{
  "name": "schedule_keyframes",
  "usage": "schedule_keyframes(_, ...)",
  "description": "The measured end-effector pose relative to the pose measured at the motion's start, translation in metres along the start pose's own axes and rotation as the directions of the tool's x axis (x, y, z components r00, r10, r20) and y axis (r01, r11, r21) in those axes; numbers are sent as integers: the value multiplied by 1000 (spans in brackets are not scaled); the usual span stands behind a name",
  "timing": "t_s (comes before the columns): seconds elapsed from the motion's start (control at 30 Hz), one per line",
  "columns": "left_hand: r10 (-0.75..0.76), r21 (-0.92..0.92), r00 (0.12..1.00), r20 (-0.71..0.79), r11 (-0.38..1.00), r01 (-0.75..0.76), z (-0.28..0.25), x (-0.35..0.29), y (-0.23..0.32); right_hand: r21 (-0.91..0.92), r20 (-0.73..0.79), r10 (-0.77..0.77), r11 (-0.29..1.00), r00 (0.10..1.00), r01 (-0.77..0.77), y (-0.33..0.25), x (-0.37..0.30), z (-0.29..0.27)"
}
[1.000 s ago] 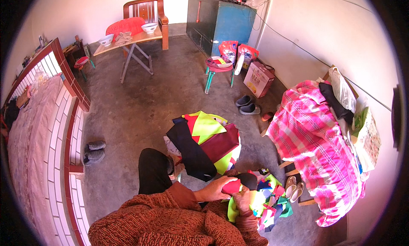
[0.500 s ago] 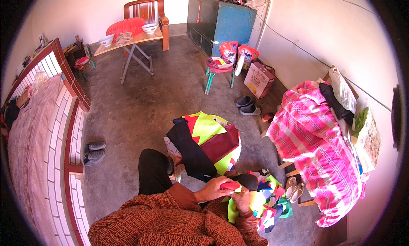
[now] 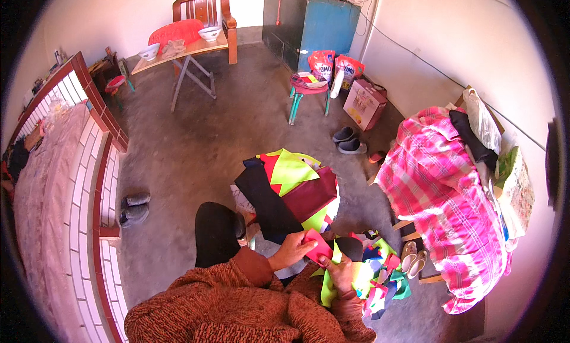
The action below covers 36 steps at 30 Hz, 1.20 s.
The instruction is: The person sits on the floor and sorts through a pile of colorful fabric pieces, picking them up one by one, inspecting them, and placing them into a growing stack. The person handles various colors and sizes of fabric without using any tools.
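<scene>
red piece (image 3: 319, 245), held between left hand (image 3: 291, 252) and right hand (image 3: 339, 274)

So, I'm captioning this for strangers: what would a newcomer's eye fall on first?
Probably the bright pink plaid cloth draped at the right, near the wall. Next, the lime, red, maroon and black fabric pieces just beyond the hands, with a heap of mixed scraps to their lower right. Then the small red piece held between the left hand and right hand, at lower centre.
</scene>
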<state>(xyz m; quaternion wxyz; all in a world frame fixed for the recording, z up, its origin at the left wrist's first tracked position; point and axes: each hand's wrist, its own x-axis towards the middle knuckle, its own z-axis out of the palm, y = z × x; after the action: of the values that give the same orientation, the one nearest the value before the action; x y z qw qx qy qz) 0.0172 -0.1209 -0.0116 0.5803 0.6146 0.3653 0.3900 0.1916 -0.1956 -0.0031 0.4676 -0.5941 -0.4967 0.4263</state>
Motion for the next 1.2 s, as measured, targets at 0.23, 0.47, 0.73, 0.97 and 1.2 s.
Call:
schedule_keyframes(0.23,19,-55,1000,3,998,-19,-12,3,5,-98,-52,-20,995,998,15,7,1,-2)
schedule_keyframes(0.47,28,-166,996,-89,985,-43,-31,11,12,-28,-78,78,996,994,-80,14,0,-1)
schedule_keyframes(0.73,-42,-247,986,-164,969,0,-74,36,26,26,-60,84,996,995,-82,8,1,-1)
schedule_keyframes(0.97,-89,-249,931,-353,968,-2,-138,74,22,15,-62,113,994,992,-112,7,0,-1)
schedule_keyframes(1.2,-96,-170,937,-337,985,40,-178,101,13,39,-60,152,988,987,-150,10,2,-1)
